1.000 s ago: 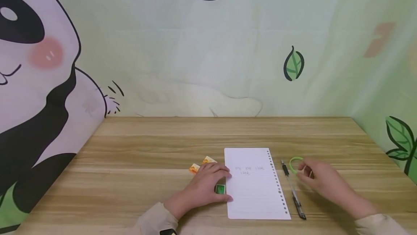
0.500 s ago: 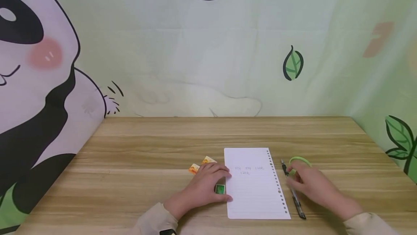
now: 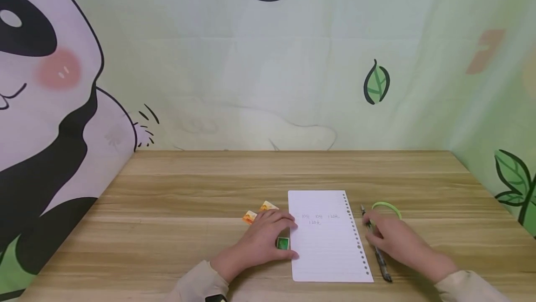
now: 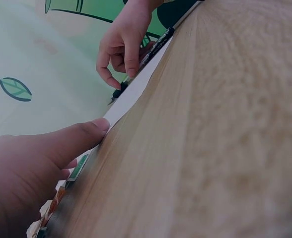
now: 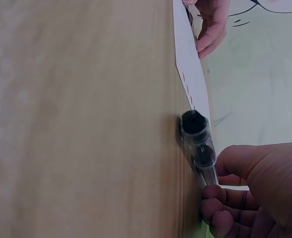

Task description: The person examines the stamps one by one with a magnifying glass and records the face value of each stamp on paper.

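Note:
A white sheet of lined paper (image 3: 322,255), with handwriting near its top and punched holes along its right side, lies on the table. My left hand (image 3: 261,239) rests at its left edge, thumb and fingertips spread on the margin. Beside the right edge lies a gel pen (image 3: 381,261) with a clear barrel and black ends. My right hand (image 3: 395,237) is over its upper half, index finger and thumb right at the barrel, the other fingers bent; I cannot tell whether they pinch it. The right wrist view shows the pen (image 5: 200,141) running up to the fingers.
A light green ring (image 3: 387,205) lies behind my right hand. Two small orange-and-white pieces (image 3: 250,217) stick out past my left hand, and a small green square (image 3: 283,243) sits between its thumb and fingers. A printed curtain (image 3: 201,74) stands behind the wooden table (image 3: 188,181).
My right hand has moved left from the green ring onto the pen, leaving the ring on the table. The pen's lower end has shifted very slightly left. My left hand and the paper stay put.

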Available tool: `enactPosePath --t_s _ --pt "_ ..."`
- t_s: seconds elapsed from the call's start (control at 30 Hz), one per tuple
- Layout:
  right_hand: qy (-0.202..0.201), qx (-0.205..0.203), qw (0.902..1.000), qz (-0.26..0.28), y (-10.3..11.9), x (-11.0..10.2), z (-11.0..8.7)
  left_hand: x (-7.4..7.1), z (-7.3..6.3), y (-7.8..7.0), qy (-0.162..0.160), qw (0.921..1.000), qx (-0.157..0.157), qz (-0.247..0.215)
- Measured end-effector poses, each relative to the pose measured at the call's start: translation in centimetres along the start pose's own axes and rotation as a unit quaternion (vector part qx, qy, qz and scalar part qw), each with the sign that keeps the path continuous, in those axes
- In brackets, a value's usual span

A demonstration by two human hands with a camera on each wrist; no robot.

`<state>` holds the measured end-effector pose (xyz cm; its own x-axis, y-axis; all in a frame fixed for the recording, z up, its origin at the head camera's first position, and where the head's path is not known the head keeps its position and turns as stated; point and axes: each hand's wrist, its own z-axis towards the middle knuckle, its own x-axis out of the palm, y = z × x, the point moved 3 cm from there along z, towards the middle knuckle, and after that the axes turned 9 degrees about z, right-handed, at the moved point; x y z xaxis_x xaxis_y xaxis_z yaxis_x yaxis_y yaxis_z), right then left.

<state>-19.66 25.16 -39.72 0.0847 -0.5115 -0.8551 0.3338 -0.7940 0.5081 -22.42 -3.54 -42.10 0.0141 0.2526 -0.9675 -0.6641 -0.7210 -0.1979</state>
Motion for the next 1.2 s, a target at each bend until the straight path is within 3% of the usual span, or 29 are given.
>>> enactPosePath --t_s 0.5,0.93,1.2 --pt "-0.023 0.012 0.9997 0.002 0.8 -1.2 -0.1 0.1 0.1 -0.2 -0.003 1.0000 0.006 -0.002" --pt "-0.113 -0.027 0.9931 0.008 3.0 -3.3 0.9 0.1 0.2 -0.1 0.000 1.0000 0.004 -0.002" --pt "-0.099 -0.037 0.9938 0.036 4.1 -3.5 2.1 0.0 0.1 0.0 -0.006 1.0000 0.006 0.000"
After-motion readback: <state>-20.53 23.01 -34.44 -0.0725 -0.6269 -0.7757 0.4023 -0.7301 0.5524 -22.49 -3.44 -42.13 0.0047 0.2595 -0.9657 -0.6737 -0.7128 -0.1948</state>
